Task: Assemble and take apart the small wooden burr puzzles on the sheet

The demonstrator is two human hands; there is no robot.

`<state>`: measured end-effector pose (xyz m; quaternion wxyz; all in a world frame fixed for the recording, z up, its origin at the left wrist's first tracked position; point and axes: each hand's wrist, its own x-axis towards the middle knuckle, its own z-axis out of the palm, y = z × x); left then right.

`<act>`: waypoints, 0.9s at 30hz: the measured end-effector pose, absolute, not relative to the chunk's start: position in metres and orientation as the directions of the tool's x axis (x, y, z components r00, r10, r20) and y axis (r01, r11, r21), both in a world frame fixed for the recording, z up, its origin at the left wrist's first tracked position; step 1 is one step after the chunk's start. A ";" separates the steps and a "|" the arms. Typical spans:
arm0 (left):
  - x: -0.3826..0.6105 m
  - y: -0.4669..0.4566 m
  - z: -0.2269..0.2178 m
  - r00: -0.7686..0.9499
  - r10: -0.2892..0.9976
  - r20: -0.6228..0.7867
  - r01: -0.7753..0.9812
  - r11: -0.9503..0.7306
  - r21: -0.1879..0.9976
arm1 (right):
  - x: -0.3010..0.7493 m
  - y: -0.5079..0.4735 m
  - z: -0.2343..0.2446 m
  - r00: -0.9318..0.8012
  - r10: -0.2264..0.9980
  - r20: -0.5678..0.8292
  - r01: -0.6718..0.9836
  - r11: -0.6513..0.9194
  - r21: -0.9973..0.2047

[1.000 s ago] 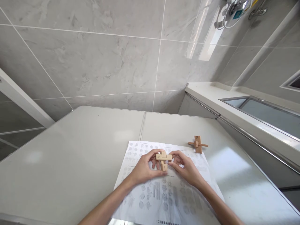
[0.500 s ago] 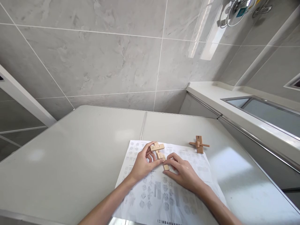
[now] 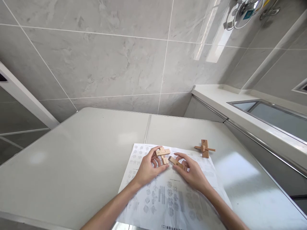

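Interlocked light wooden puzzle pieces sit between the thumb and fingers of my left hand. One bar lies crosswise at the top of them, with a dark mark on its end. My right hand pinches a single wooden puzzle piece, tilted, its near end partly covered by my fingers. A small gap separates this piece from the ones on the left. Both hands are over a printed sheet with rows of small puzzle drawings and text.
A darker wooden cross-shaped puzzle assembly rests at the sheet's top right corner. Under the sheet is a glossy white table with a seam. A grey tiled wall rises behind, and a white ledge stands at the right.
My right hand has drawn one wooden piece away from the pieces in my left hand and turned it. My left hand has shifted slightly right. The darker assembly stays put.
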<state>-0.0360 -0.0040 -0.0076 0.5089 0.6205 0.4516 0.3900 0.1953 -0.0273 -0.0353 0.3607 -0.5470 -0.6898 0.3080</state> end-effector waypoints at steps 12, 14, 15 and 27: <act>-0.035 -0.005 -0.009 0.307 0.952 0.018 0.201 -0.083 0.976 | 0.192 -0.028 -0.024 -0.089 0.992 -0.084 0.192 -0.066 -0.979; -0.035 -0.005 -0.010 0.308 0.951 0.013 0.211 -0.082 0.974 | 0.191 -0.028 -0.025 -0.109 0.991 -0.079 0.157 -0.062 -0.986; -0.035 -0.005 -0.011 0.309 0.951 0.011 0.212 -0.080 0.974 | 0.191 -0.028 -0.026 -0.112 0.991 -0.077 0.147 -0.060 -0.987; -0.034 -0.006 -0.005 0.357 0.934 -0.012 0.049 -0.006 0.999 | 0.197 -0.028 -0.030 -0.050 0.998 -0.024 0.197 -0.014 -0.980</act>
